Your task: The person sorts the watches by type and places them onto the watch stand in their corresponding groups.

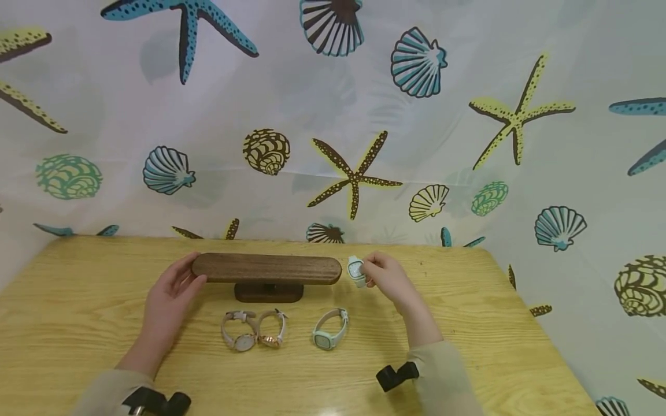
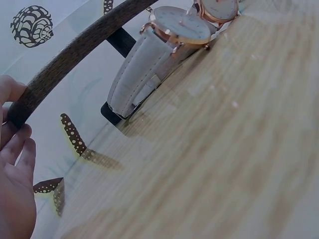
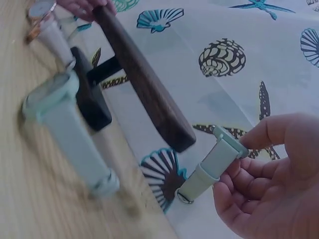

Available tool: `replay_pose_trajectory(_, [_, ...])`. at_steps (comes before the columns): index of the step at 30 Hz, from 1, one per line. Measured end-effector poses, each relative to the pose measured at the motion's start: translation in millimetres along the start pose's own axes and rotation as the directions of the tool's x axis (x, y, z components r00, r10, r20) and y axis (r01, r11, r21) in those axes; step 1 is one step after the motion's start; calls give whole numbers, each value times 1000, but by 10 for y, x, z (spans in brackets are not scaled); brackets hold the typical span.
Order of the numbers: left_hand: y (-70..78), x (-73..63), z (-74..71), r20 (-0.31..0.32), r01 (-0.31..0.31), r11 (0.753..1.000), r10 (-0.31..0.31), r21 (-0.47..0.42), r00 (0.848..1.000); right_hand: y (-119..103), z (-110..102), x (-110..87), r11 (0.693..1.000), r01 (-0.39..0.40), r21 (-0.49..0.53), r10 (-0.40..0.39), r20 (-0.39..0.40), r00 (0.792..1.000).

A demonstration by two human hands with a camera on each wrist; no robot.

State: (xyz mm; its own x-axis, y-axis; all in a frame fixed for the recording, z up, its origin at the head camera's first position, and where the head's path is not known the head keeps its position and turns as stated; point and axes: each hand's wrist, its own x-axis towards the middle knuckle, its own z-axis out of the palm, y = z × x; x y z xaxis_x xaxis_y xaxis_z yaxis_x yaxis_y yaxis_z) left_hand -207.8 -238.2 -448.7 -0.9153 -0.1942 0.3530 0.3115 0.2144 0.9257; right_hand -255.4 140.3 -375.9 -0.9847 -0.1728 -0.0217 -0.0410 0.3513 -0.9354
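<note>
A dark wooden watch stand (image 1: 267,269) has a long rounded bar above a short base. My left hand (image 1: 165,303) holds the bar's left end between thumb and fingers, as the left wrist view also shows. Off the bar's right end, my right hand (image 1: 390,280) pinches a mint-green watch (image 1: 355,268) by its case. In the right wrist view this watch's strap (image 3: 212,167) hangs in a closed loop beside the bar's end, apart from it.
In front of the stand, another mint-green watch (image 1: 323,340) lies on the wooden table (image 1: 468,346). Left of it are two watches with pale straps and rose-gold cases, one (image 1: 244,342) beside the other (image 1: 270,341). A cloth (image 1: 218,115) printed with shells and starfish hangs behind.
</note>
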Motion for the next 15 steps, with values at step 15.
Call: replay_pose_trajectory(15, [2, -13, -6, 17, -22, 998, 21, 51, 1000, -81, 236, 124, 977, 11, 215, -33, 97, 995])
